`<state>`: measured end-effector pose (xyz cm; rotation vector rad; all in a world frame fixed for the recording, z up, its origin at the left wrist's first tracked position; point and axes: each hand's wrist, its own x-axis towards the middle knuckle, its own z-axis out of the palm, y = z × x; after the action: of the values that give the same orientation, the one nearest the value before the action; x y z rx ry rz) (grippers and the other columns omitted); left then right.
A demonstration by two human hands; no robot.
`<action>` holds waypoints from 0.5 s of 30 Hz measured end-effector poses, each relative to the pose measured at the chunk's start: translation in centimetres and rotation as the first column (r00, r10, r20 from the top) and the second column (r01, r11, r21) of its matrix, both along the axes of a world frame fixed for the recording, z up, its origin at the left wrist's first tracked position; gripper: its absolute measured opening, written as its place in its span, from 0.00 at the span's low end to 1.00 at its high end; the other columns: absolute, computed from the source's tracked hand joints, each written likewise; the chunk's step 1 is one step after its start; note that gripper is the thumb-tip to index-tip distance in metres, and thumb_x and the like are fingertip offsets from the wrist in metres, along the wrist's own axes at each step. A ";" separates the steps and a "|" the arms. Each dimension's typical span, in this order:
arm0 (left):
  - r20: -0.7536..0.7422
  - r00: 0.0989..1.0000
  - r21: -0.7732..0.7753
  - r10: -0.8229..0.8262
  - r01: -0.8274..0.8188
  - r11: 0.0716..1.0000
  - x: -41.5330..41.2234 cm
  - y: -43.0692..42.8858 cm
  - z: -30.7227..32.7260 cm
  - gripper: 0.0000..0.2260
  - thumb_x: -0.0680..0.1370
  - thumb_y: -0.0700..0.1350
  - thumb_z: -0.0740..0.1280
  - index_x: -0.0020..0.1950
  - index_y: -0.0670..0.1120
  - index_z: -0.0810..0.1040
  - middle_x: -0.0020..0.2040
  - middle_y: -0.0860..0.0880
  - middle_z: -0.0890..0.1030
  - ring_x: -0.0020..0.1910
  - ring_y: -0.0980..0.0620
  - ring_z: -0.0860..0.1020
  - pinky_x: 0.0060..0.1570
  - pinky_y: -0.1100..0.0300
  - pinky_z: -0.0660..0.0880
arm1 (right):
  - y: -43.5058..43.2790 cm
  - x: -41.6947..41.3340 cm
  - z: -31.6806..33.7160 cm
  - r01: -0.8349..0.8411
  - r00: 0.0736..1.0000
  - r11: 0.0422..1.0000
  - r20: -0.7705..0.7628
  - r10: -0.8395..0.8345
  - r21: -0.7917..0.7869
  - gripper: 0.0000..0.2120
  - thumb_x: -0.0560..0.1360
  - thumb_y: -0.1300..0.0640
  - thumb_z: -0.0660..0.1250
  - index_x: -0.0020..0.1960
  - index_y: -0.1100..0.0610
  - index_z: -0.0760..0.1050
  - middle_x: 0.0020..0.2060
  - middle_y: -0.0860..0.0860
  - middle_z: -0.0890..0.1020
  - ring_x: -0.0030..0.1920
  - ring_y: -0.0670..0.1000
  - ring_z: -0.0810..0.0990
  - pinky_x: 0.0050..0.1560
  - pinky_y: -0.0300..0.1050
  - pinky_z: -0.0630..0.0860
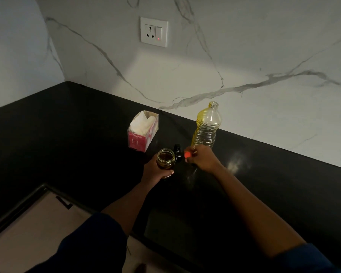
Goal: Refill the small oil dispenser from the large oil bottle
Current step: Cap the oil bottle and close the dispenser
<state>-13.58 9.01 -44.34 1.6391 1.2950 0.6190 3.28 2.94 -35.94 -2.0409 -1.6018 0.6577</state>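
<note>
The small glass oil dispenser (pixel 165 158) stands open-mouthed on the black counter (pixel 67 134), dark oil inside. My left hand (pixel 156 172) grips its body from the left. A black dispenser top (pixel 178 152) stands just behind it. My right hand (pixel 200 159) pinches a small orange-red cap (pixel 187 154) right of the dispenser. The large clear oil bottle (pixel 207 125) stands uncapped behind my right hand, with yellowish oil showing along its left side.
A pink tissue box (pixel 143 131) sits on the counter left of the bottle. The marble wall carries a socket with a lit switch (pixel 154 32). The counter's front edge (pixel 71 201) runs below my arms, floor beyond it.
</note>
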 end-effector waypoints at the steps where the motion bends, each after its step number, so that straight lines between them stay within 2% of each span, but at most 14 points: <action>1: -0.005 1.000 0.003 0.002 -0.002 1.000 -0.1 0.0 0.0 0.34 0.62 0.44 0.79 0.66 0.47 0.70 0.61 0.48 0.78 0.63 0.50 0.74 0.61 0.61 0.66 | 0.5 -0.4 0.4 -0.006 1.000 0.999 0.020 0.005 0.035 0.15 0.71 0.64 0.70 0.58 0.60 0.77 0.52 0.56 0.81 0.52 0.51 0.78 0.50 0.38 0.69; 5: -0.023 1.000 -0.008 0.009 -0.009 1.000 -0.1 -0.1 0.1 0.34 0.62 0.44 0.79 0.66 0.47 0.70 0.61 0.48 0.77 0.63 0.50 0.73 0.60 0.63 0.65 | 1.7 -0.7 1.4 -0.002 0.997 0.995 0.083 -0.006 0.097 0.15 0.73 0.65 0.67 0.60 0.60 0.77 0.55 0.56 0.80 0.57 0.53 0.77 0.55 0.36 0.67; 8: -0.031 0.999 -0.001 0.016 -0.016 1.000 -0.1 -0.1 0.1 0.34 0.62 0.44 0.79 0.65 0.47 0.71 0.61 0.48 0.78 0.63 0.50 0.73 0.60 0.62 0.66 | 2.0 -0.3 1.8 0.003 0.997 0.996 0.074 -0.009 0.089 0.17 0.72 0.67 0.67 0.60 0.61 0.76 0.57 0.57 0.80 0.59 0.54 0.77 0.60 0.40 0.69; 10: -0.020 1.000 -0.014 0.013 -0.014 1.000 -0.1 -0.1 0.2 0.33 0.62 0.44 0.79 0.65 0.47 0.71 0.61 0.48 0.78 0.63 0.50 0.74 0.61 0.61 0.66 | 2.2 -0.2 2.0 0.002 0.997 0.996 0.076 -0.009 0.090 0.17 0.72 0.68 0.67 0.60 0.61 0.76 0.56 0.57 0.80 0.58 0.54 0.78 0.61 0.43 0.70; 15: -0.006 1.000 -0.034 -0.009 0.009 0.999 -0.3 0.1 0.0 0.33 0.62 0.44 0.79 0.64 0.49 0.72 0.59 0.49 0.78 0.62 0.51 0.74 0.59 0.63 0.67 | 2.5 -0.5 2.8 0.003 0.995 0.997 0.102 -0.010 0.071 0.16 0.72 0.71 0.64 0.58 0.62 0.77 0.51 0.57 0.81 0.53 0.52 0.80 0.59 0.42 0.72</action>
<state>-13.85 9.14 -44.31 1.6188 1.2954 0.5840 2.81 5.40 -33.18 -2.0568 -1.6512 0.4935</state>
